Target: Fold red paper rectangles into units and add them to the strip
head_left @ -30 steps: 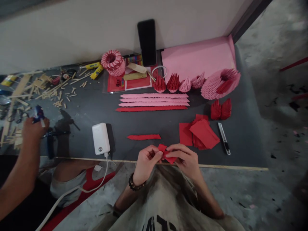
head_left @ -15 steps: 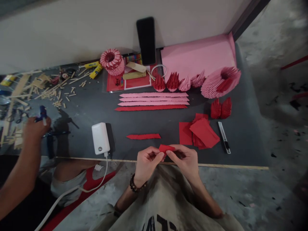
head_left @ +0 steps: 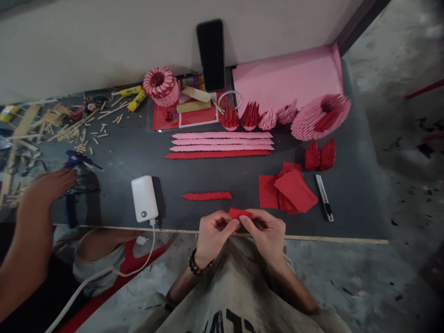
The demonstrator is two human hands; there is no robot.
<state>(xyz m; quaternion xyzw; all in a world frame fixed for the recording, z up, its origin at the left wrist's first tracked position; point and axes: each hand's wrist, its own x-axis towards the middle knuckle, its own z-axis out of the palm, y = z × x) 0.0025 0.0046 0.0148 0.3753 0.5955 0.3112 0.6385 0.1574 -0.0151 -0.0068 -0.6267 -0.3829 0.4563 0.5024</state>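
Observation:
Between both sets of fingers, over the table's front edge, is a small folded piece of red paper (head_left: 240,213). My left hand (head_left: 215,233) pinches its left side, and a beaded bracelet circles that wrist. The right side is pinched by my right hand (head_left: 264,231), thumb on the near face. Just beyond lies a short red folded-paper strip (head_left: 207,196). A loose stack of red paper rectangles (head_left: 294,189) rests right of my hands, with a utility knife (head_left: 324,198) beside it. Farther back lie several long pink strips (head_left: 222,142) and one long red strip (head_left: 218,155).
A white power bank (head_left: 144,199) with a cable stands to the left. Pink and red folded-paper pieces (head_left: 321,118) line the back, near a leaning phone (head_left: 211,55). At far left, a co-worker's hand (head_left: 57,182) is by a blue glue gun (head_left: 74,158) and wooden sticks.
My hands keep pinching the red paper, almost unmoved. The co-worker's hand has let go of the blue glue gun, which now lies on the table.

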